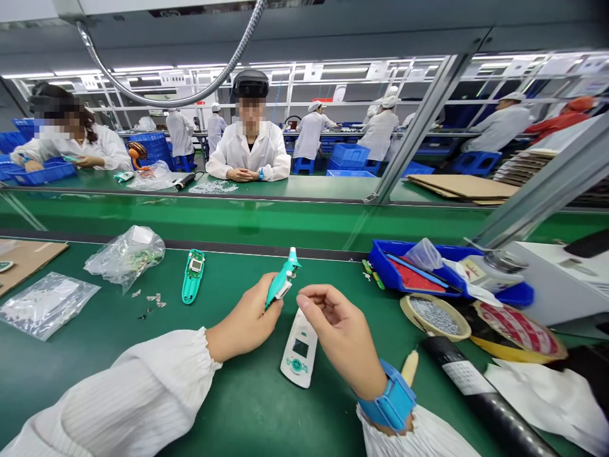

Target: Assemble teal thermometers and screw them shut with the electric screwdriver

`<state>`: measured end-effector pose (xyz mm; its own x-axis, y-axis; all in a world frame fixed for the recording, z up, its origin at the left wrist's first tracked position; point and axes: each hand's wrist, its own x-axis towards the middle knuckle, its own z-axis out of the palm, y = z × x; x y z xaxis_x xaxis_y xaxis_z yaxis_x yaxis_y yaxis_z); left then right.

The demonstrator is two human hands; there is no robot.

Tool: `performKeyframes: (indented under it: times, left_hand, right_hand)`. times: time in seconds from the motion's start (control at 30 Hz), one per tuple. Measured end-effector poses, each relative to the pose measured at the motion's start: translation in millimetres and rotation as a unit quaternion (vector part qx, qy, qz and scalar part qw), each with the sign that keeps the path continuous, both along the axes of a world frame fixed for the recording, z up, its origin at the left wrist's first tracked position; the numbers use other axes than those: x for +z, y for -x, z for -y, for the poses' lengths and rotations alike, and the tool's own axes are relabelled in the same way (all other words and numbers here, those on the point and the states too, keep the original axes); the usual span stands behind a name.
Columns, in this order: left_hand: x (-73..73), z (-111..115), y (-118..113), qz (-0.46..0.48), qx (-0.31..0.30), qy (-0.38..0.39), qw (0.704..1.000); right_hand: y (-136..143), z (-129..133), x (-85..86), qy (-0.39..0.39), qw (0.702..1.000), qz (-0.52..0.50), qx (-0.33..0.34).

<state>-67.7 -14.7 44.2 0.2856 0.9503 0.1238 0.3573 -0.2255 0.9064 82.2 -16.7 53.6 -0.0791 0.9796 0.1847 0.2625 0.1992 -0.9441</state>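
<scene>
Left hand (pixel 250 317) gripping teal casing (pixel 280 284), right hand (pixel 343 327) beside.

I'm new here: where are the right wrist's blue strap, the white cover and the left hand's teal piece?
Blue strap (pixel 392 400): head view, outer face.
White cover (pixel 301 347): head view, dark window.
Teal piece (pixel 282 279): head view, middle of body.

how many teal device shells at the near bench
2: one teal shell in the left hand, a second shell on the bench; a cropped piece at the left edge may be another.
</scene>
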Motion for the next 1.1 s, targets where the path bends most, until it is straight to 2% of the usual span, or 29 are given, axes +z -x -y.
performKeyframes:
  times: [0.07, 0.13, 0.27, 0.43, 0.57, 0.73, 0.83, 0.97, 1.03, 1.1]
  left_hand:
    - [-2.7, 2, 0, -0.031, -0.015, -0.067, 0.997]
    - [-6.1, 5, -1, -0.055, -0.027, -0.102, 0.993]
    - [-10.3, 8, -2, -0.13, -0.017, -0.104, 0.986]
    - [-8.8, 9, -1, -0.2, -0.004, -0.091, 0.976]
    - [-6.9, 9, -2, -0.165, -0.023, -0.094, 0.982]
    - [-2.7, 10, -5, -0.071, -0.057, -0.087, 0.992]
    - [-0.1, 9, -6, -0.034, -0.049, -0.057, 0.997]
    - [1.3, 5, -6, 0.012, -0.022, 0.083, 0.996]
    - [0.3, 2, -5, 0.037, -0.007, 0.136, 0.99]
    - [-2.2, 0, -3, 0.052, 0.012, 0.153, 0.987]
  right_hand:
    - [1, -1, -0.4, 0.002, 0.999, -0.035, -0.014]
    - [2, -1, -1.8, 0.009, 0.998, -0.054, -0.013]
    - [3, -1, -5.2, 0.025, 0.997, -0.077, -0.006]
    - [4, -2, -7.5, 0.038, 0.992, -0.12, -0.001]
    - [4, -4, -9.9, 0.046, 0.985, -0.166, 0.007]
    - [5, -4, -15.0, 0.043, 0.981, -0.188, -0.018]
    - [5, -5, -14.9, 0.047, 0.982, -0.18, -0.032]
    - [0, -9, -11.0, 0.054, 0.989, -0.137, -0.03]
    - [-9, -17, -10.3, 0.053, 0.994, -0.085, -0.032]
    - [-24, -29, -12.1, 0.045, 0.998, -0.012, -0.053]
